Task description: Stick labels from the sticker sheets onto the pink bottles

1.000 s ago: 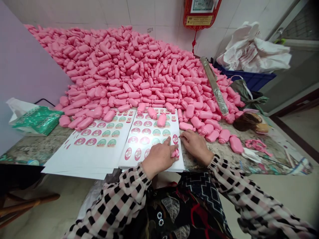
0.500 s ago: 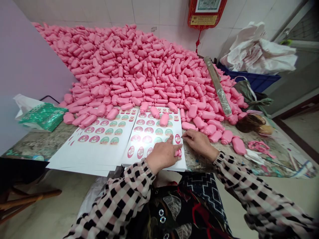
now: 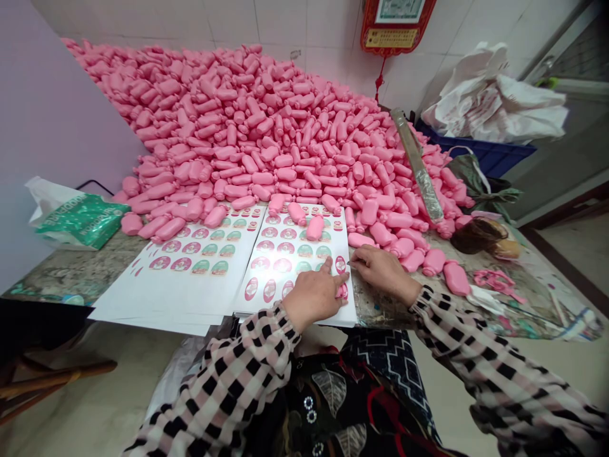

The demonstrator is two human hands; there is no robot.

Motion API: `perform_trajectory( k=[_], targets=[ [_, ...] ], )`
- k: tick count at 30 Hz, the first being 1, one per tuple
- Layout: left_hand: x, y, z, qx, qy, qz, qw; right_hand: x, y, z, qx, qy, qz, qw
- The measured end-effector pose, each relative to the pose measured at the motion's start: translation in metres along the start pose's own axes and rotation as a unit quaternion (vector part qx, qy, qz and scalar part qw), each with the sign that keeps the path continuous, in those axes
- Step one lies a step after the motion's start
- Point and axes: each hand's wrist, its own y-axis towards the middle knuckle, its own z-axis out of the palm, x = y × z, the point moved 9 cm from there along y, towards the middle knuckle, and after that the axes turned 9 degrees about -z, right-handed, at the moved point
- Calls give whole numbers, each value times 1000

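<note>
On my feed, the only lettering I can partly read is on the crumpled green plastic bag (image 3: pixel 83 221) at the left of the table: slanting white capitals, something like "OODPURE", with the start lost in the folds. The red-framed wall plaque (image 3: pixel 392 32) has a gold plate with a line of characters too small for me to read. Print on the white sheets of oval stickers (image 3: pixel 304 279) and the white plastic bag (image 3: pixel 495 105) is also unreadable.
</note>
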Motion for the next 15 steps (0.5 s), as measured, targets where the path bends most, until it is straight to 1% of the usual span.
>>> perform_trajectory(
  k=[2,4,7,9,12,15],
  targets=[
    [0,0,0,6,0,-8,1000,-3,1,2,0,33,-1,999],
    [0,1,0,10,-1,-11,1000,-7,1,8,-13,78,5,997],
    [0,1,0,9,0,-10,1000,-18,-3,18,-64,154,49,985],
    [0,0,0,7,-2,-7,1000,-23,-8,23,-106,178,78,975],
    [-1,0,-1,3,-5,-2,1000,-20,-12,20,-141,150,88,975],
    [-1,1,-1,3,-6,-1,1000,-12,-9,13,-125,113,74,983]
  ],
)
